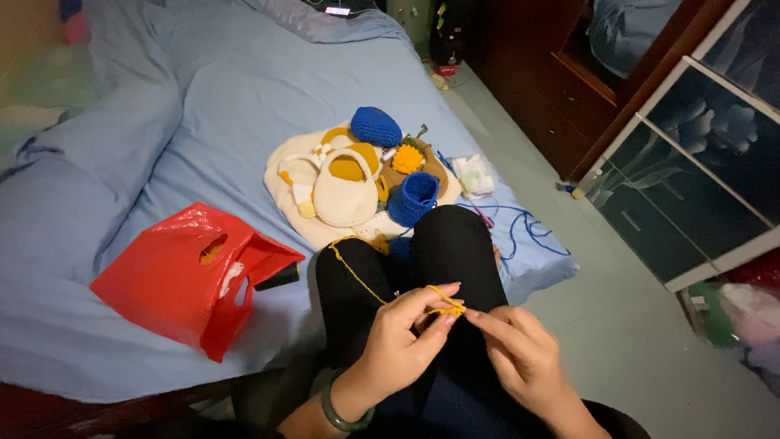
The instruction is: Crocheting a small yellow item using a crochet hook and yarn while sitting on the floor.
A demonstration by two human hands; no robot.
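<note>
yellow yarn point(357, 276) barely begun: left hand point(402, 341) and right hand point(524, 358) each grip pinching its tiny start; finished crochet pieces point(357, 183) on bed point(122, 162).

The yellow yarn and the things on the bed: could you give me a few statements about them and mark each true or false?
1. Both hands pinch the yellow yarn between their fingertips. True: the left hand and the right hand meet on it above the lap.
2. The red plastic bag lies on the floor. False: it lies on the blue bed sheet.
3. A cream crocheted bag lies among the crocheted pieces on the bed. True.
4. The blue crocheted cup is in the left hand. False: it stands on the bed beside the cream bag.
5. The left wrist is bare. False: it wears a green bangle.
</note>
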